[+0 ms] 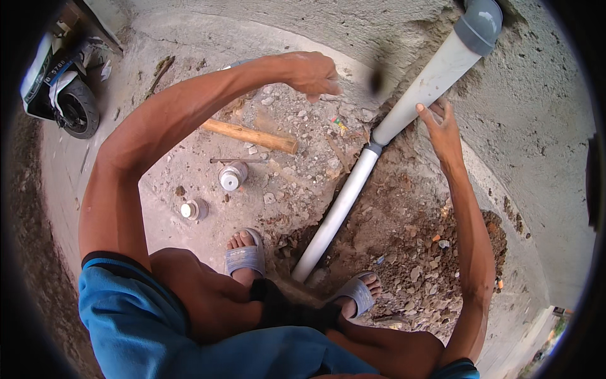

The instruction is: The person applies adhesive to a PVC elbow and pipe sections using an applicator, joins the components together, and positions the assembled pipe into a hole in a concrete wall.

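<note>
A wide white-grey plastic pipe (423, 85) slants down along the wall, with a dark grey elbow (480, 26) at its top. At a grey reducer (374, 148) it joins a thinner white pipe (336, 216) that runs down into a dug trench between my feet. My right hand (440, 129) holds the wide pipe's right side, thumb on its front and other fingers partly hidden behind the edge. My left hand (312, 74) hovers left of the pipe, apart from it. Its fingers curl downward, and whatever lies within them is hidden.
A wooden handle (252, 136) lies on the rubble, beside a thin metal rod (238, 160). Two small white-capped containers (233, 176) (194, 209) stand nearby. Loose soil and stones (416, 271) are heaped by the rough wall (524, 145). A motorbike (69, 95) is parked far left.
</note>
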